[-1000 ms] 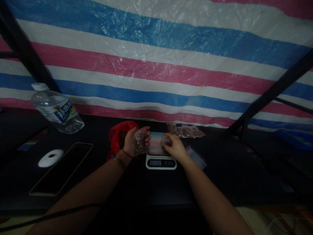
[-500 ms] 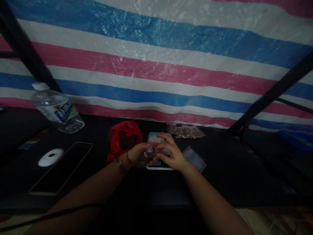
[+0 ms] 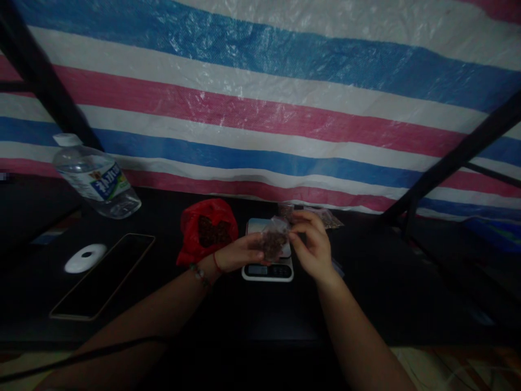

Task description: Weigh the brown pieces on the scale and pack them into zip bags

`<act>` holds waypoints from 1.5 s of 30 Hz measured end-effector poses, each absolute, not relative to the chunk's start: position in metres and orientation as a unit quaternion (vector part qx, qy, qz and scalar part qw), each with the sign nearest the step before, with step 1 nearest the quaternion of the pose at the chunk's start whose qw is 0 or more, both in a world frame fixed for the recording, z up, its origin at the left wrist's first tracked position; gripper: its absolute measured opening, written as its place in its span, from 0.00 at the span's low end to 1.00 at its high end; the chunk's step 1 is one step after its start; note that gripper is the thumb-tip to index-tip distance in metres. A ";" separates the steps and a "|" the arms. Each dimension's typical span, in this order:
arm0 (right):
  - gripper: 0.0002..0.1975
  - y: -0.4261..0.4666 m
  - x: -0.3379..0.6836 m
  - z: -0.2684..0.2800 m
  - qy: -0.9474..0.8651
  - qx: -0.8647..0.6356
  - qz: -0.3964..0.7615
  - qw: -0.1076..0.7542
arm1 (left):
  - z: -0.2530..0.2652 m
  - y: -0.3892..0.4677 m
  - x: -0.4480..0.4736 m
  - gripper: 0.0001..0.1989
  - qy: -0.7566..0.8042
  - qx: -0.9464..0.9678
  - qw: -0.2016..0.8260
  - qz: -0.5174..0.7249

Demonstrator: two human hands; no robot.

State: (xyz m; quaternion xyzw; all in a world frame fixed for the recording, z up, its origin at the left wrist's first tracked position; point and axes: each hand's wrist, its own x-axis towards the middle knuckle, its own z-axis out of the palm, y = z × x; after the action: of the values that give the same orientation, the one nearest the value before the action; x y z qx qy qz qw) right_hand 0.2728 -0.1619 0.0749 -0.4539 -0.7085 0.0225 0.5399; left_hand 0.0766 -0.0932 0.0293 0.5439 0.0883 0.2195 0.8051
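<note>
Above the small scale (image 3: pixel 267 267), both hands pinch 1 clear bag (image 3: pixel 272 241) of dark bits (filled, seemingly not yet sealed): left hand (image 3: pixel 240 254) beneath, right hand (image 3: pixel 312 244) at its top.

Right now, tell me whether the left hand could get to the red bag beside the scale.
Probably yes. The left hand holds the small clear bag together with the right hand, but the red bag lies just beyond its wrist on the dark table, with nothing between them. It would first have to let go.
</note>
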 end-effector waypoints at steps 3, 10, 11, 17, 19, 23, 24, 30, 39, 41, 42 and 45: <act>0.03 -0.161 0.275 0.078 -0.699 -0.467 0.015 0.542 | 0.033 -0.095 0.080 0.28 0.112 0.585 0.769 0.232; 0.04 -0.159 0.276 0.077 -0.699 -0.460 0.041 0.545 | 0.035 -0.095 0.084 0.22 0.161 0.630 0.715 0.258; 0.05 -0.159 0.275 0.076 -0.689 -0.463 0.044 0.556 | 0.035 -0.095 0.084 0.21 0.176 0.634 0.706 0.260; 0.16 -0.150 0.267 0.053 -0.598 -0.465 0.193 0.623 | 0.033 -0.095 0.086 0.23 0.202 0.620 0.694 0.306; 0.16 -0.145 0.266 0.045 -0.587 -0.479 0.236 0.608 | 0.032 -0.095 0.087 0.23 0.202 0.616 0.693 0.317; 0.10 -0.138 0.266 0.038 -0.568 -0.507 0.245 0.600 | 0.031 -0.095 0.087 0.21 0.220 0.624 0.681 0.315; 0.11 -0.138 0.265 0.038 -0.563 -0.504 0.249 0.605 | 0.030 -0.095 0.087 0.20 0.225 0.629 0.672 0.319; 0.11 -0.139 0.259 0.037 -0.581 -0.481 0.269 0.599 | 0.021 -0.092 0.089 0.17 0.234 0.658 0.624 0.350; 0.09 -0.138 0.259 0.031 -0.622 -0.490 0.258 0.553 | 0.033 -0.091 0.085 0.15 0.273 0.667 0.529 0.448; 0.08 -0.138 0.258 0.032 -0.613 -0.501 0.248 0.558 | 0.033 -0.091 0.085 0.14 0.279 0.673 0.507 0.461; 0.08 -0.139 0.258 0.032 -0.605 -0.506 0.242 0.565 | 0.033 -0.090 0.085 0.14 0.278 0.676 0.500 0.464; 0.08 -0.140 0.257 0.034 -0.589 -0.510 0.237 0.581 | 0.032 -0.090 0.085 0.14 0.272 0.672 0.493 0.480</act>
State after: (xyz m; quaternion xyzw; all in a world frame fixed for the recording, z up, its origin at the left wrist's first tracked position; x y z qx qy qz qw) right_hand 0.2573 -0.1395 0.0340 -0.5096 -0.5892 0.2365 0.5806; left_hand 0.0848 -0.0901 0.0321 0.6722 0.2721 0.4805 0.4932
